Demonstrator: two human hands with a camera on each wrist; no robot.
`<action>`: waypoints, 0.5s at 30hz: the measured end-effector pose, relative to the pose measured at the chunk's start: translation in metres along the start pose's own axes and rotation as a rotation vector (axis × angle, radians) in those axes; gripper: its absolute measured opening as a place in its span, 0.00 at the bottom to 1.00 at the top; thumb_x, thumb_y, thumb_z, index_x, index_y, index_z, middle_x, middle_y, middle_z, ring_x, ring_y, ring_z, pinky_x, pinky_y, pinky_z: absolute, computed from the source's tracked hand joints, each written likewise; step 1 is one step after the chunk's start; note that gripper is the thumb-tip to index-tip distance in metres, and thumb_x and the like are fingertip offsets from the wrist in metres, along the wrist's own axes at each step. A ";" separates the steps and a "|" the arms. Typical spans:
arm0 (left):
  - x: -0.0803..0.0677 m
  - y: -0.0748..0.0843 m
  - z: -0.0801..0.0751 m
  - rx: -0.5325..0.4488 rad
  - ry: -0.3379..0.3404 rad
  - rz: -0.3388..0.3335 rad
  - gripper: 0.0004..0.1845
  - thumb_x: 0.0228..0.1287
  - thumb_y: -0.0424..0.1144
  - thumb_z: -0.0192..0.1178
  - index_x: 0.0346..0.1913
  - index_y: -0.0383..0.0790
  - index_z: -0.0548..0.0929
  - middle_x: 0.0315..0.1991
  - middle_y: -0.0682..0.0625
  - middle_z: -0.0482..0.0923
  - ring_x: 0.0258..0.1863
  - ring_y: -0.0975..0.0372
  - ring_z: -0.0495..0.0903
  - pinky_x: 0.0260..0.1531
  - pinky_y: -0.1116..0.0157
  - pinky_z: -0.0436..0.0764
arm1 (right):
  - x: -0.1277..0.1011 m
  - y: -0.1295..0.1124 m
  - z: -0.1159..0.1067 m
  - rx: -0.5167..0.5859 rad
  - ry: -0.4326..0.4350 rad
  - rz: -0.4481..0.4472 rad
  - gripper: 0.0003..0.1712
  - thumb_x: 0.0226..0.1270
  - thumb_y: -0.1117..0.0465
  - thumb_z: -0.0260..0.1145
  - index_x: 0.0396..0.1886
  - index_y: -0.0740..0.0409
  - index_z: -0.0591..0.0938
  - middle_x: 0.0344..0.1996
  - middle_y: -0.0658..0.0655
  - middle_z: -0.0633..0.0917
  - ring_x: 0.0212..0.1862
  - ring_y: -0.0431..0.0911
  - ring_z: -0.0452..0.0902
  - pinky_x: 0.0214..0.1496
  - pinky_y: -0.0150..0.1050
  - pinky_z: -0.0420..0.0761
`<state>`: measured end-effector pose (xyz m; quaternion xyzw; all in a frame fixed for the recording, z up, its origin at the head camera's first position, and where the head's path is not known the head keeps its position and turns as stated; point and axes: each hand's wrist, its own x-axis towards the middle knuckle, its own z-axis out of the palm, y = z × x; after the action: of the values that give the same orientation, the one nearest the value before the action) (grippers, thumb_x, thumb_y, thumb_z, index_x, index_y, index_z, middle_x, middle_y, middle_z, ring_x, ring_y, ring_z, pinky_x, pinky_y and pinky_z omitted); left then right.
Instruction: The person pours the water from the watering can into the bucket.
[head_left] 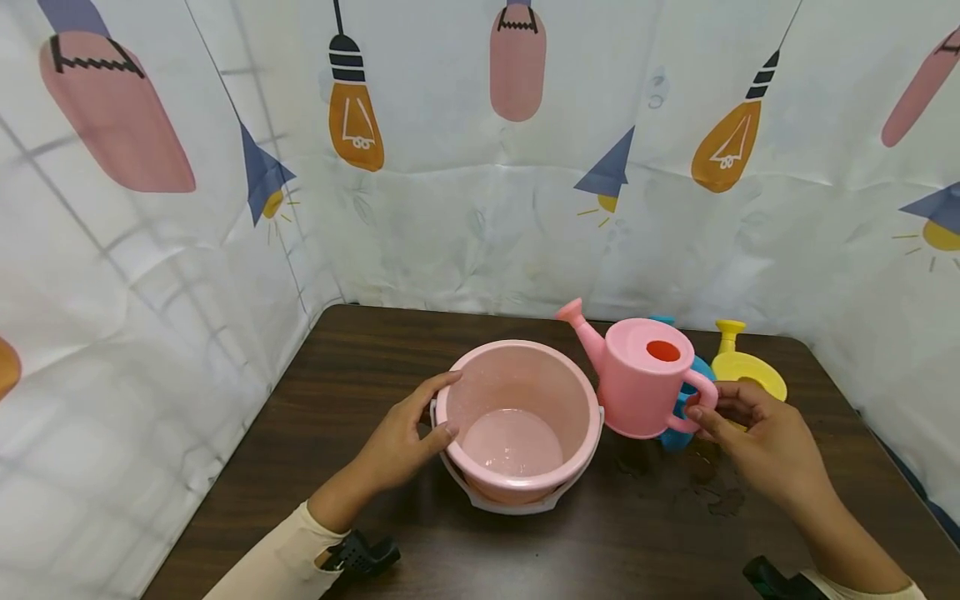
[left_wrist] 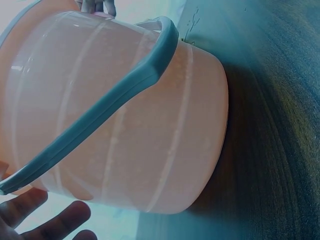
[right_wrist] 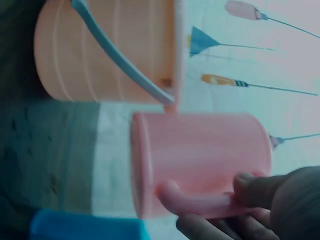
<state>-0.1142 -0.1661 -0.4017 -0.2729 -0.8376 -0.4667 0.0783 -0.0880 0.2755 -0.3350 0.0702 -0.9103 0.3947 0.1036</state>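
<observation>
A pink bucket (head_left: pixel 517 417) with a pale grey carrying handle (left_wrist: pixel 115 100) stands upright on the dark wooden table. My left hand (head_left: pixel 401 437) rests at its left rim, touching it with finger and thumb, while other fingers (left_wrist: pixel 65 220) stay clear of the wall. To the right of the bucket, my right hand (head_left: pixel 765 433) holds a pink watering can (head_left: pixel 641 383) by its handle, thumb on one side and fingers around it. The can is roughly upright and raised above the table, its spout pointing left and back. Shiny spots dot the bucket's floor.
Behind the held can are a blue watering can (head_left: pixel 678 429), partly hidden, and a yellow one (head_left: pixel 750 371). Wet patches (head_left: pixel 720 496) mark the tabletop on the right. A printed white curtain (head_left: pixel 465 233) hangs along the table's back and left edges.
</observation>
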 end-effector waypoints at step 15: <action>-0.001 0.000 0.000 0.003 0.004 -0.010 0.33 0.70 0.50 0.59 0.75 0.51 0.67 0.63 0.46 0.76 0.45 0.60 0.81 0.47 0.58 0.80 | 0.009 0.011 0.063 -0.015 0.098 0.080 0.21 0.69 0.51 0.72 0.53 0.61 0.83 0.43 0.59 0.89 0.47 0.50 0.83 0.43 0.42 0.81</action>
<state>-0.1137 -0.1666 -0.4022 -0.2677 -0.8395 -0.4664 0.0781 -0.1073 0.2369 -0.3827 0.0138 -0.9092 0.3945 0.1328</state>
